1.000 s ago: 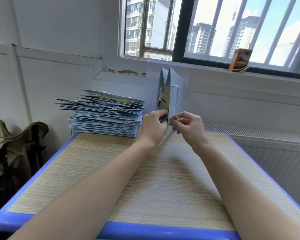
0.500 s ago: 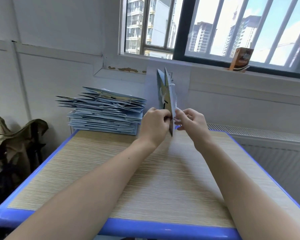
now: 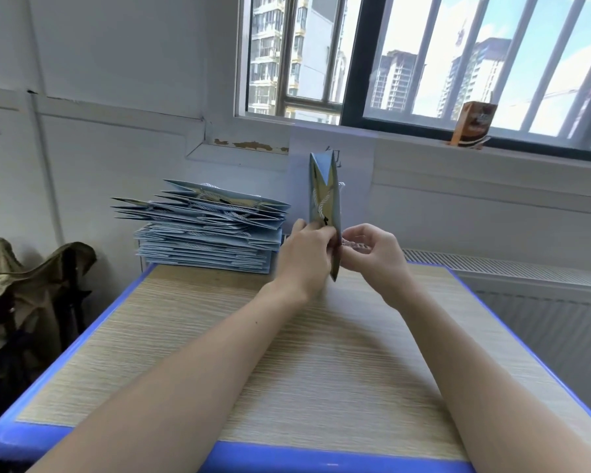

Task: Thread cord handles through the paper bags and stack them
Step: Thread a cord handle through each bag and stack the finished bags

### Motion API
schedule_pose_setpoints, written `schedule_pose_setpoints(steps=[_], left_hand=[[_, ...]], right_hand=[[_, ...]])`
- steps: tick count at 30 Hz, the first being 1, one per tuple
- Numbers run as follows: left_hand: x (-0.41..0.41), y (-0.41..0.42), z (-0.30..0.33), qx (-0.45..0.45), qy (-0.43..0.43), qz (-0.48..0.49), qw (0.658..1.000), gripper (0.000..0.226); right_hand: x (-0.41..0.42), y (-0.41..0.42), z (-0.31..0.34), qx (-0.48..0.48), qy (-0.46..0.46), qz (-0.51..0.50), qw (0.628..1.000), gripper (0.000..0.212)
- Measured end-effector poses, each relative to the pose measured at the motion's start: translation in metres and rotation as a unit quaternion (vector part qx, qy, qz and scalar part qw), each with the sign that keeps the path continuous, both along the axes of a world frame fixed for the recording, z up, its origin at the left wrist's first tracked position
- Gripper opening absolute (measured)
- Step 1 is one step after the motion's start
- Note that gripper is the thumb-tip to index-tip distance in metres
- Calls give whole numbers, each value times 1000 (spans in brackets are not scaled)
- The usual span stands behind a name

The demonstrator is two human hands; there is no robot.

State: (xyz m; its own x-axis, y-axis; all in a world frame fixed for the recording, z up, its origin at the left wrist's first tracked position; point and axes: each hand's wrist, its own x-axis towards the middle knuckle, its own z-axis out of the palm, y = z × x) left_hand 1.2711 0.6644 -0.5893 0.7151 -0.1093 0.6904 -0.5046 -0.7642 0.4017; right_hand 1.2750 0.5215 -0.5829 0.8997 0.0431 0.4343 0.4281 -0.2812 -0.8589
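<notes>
You hold a folded light-blue paper bag [image 3: 325, 196] upright and edge-on above the far middle of the surface [image 3: 287, 353], a white twisted cord [image 3: 322, 203] hanging down its open side. Your left hand [image 3: 302, 256] pinches the bag's lower edge, and your right hand [image 3: 372, 254] pinches a cord end just beside it. A stack of finished bags [image 3: 209, 230] lies at the far left corner, near your left hand.

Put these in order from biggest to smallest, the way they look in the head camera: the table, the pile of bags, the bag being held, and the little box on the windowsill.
1. table
2. pile of bags
3. held bag, seen edge-on
4. box, farther away, so its real size is unsure
</notes>
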Motion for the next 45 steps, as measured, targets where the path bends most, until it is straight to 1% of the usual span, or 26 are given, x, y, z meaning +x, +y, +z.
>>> schedule_pose_setpoints(steps=[3,6,10,14,16,19,23,26,28,30,32,33,36,37,42,45], left_hand=[[-1,-3,2,52,-19,44,997,17],[-1,-4,2,56,-18,63,996,19],[-3,-2,4,64,-17,45,997,26],[-6,-2,6,62,-20,17,998,22],[-7,-5,4,69,-41,5,997,18],[-8,-9,1,79,-97,-10,992,10],[-7,-11,5,69,-170,-23,983,6],[-8,-12,6,50,-200,-31,978,5],[-9,-11,7,19,-216,-32,976,4],[-9,-11,9,-7,-222,-32,975,6],[-9,-10,9,-15,-220,-34,975,7],[-10,-10,9,-16,-218,-36,975,8],[-9,-12,6,-16,-210,-56,976,7],[-10,-11,6,-15,-207,-63,976,7],[-9,-7,10,-7,-196,-70,978,6],[-8,-7,9,-26,-202,-81,976,5]], right_hand=[[1,1,0,0,-7,-11,1000,15],[2,-1,-1,7,-11,-15,1000,16],[2,0,-1,1,-12,-12,1000,17],[5,-1,1,11,-6,-44,999,16],[8,-5,1,-7,-7,-82,997,15],[9,-13,1,-39,-17,-135,990,13],[9,-16,1,-43,-15,-144,989,14],[8,-15,0,-56,-22,-144,988,13],[7,-15,0,-62,-28,-147,987,11],[7,-16,1,-49,-22,-137,989,8],[3,-15,2,-37,-19,-121,992,8],[2,-14,2,-36,-22,-116,992,10],[-2,-8,1,-53,-39,-119,991,27],[-3,-6,1,-65,-46,-122,989,28],[-4,1,-1,-114,-67,-122,984,12],[-6,4,-1,-132,-76,-116,981,5]])
